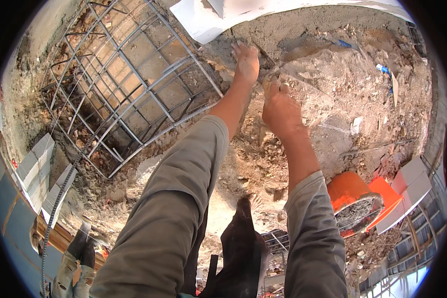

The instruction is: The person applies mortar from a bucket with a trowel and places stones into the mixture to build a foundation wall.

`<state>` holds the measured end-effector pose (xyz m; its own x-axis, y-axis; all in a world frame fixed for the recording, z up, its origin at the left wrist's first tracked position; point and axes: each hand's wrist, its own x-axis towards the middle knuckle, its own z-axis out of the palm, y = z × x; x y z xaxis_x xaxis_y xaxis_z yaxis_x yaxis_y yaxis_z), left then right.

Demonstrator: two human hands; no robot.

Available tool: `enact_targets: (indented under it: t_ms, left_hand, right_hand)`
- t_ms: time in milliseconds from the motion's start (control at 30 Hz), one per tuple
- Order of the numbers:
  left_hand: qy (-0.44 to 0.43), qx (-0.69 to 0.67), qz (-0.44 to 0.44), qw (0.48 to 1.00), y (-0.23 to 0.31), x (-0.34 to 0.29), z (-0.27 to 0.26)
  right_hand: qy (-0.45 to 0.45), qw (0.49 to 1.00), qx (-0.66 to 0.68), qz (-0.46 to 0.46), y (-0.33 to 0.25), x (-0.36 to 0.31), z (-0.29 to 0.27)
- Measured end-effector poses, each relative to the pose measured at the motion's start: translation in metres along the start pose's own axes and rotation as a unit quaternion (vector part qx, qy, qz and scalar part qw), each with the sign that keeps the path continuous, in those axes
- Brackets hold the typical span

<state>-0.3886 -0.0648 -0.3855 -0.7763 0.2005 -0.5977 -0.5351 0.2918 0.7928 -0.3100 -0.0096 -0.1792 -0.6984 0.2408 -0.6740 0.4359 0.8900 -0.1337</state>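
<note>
My left hand [247,63] reaches forward over the rough soil, just below the corner of a white slab [201,27]. Its fingers are stretched out and apart, with nothing visible in them. A little nearer and to the right, my right hand [283,110] is closed, fingers curled toward the dirt. Whatever it grips, if anything, is hidden by the hand. A thin dark line, perhaps a rod or wire, runs along the ground between the hands. To the left of my left forearm lies a steel rebar cage [149,89] over a pit.
At the lower right an orange bucket [350,191] tilts, grey mortar-like material inside, beside white blocks [412,181]. Blue-and-white litter [382,68] lies on the upper right soil. More white blocks [37,164] stand at the left. Another person's legs [74,258] show at lower left.
</note>
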Motion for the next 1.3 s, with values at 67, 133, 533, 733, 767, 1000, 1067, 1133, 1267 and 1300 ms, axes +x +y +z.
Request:
enact_targets:
  t_ms: [67, 133, 533, 733, 767, 1000, 1067, 1133, 1267, 1300]
  left_hand:
    - [-0.05, -0.007, -0.022, 0.998, 0.037, -0.025, 0.001]
    - [0.018, 0.018, -0.004, 1.0, 0.038, -0.037, -0.007]
    - [-0.137, 0.392, 0.026, 0.909, 0.056, -0.091, -0.001]
    - [-0.165, 0.484, 0.114, 0.852, 0.069, -0.126, 0.0]
    - [-0.175, 0.494, 0.133, 0.841, 0.073, -0.125, 0.003]
    - [-0.228, 0.574, 0.133, 0.775, 0.119, -0.102, 0.031]
    - [-0.264, 0.59, 0.118, 0.754, 0.124, -0.089, 0.031]
    - [-0.258, 0.62, 0.129, 0.729, 0.124, -0.093, 0.036]
    - [-0.254, 0.648, 0.137, 0.705, 0.129, -0.093, 0.048]
    - [-0.255, 0.656, 0.137, 0.697, 0.133, -0.092, 0.049]
  right_hand:
    - [-0.032, 0.999, 0.01, 0.011, 0.019, -0.008, -0.004]
    - [-0.004, 1.0, -0.009, 0.007, 0.001, -0.018, -0.02]
    - [-0.03, 0.987, -0.156, -0.024, 0.052, -0.041, -0.042]
    - [0.192, 0.961, 0.194, -0.049, 0.056, -0.169, 0.008]
    - [0.2, 0.95, 0.24, -0.021, 0.047, -0.193, 0.018]
    - [0.155, 0.915, 0.363, 0.088, 0.047, -0.323, 0.061]
    - [0.17, 0.907, 0.371, 0.102, 0.051, -0.341, 0.075]
    - [0.211, 0.911, 0.345, 0.078, 0.053, -0.344, 0.084]
    - [0.163, 0.852, 0.472, 0.159, 0.043, -0.343, 0.094]
    - [0.165, 0.841, 0.491, 0.156, 0.038, -0.342, 0.094]
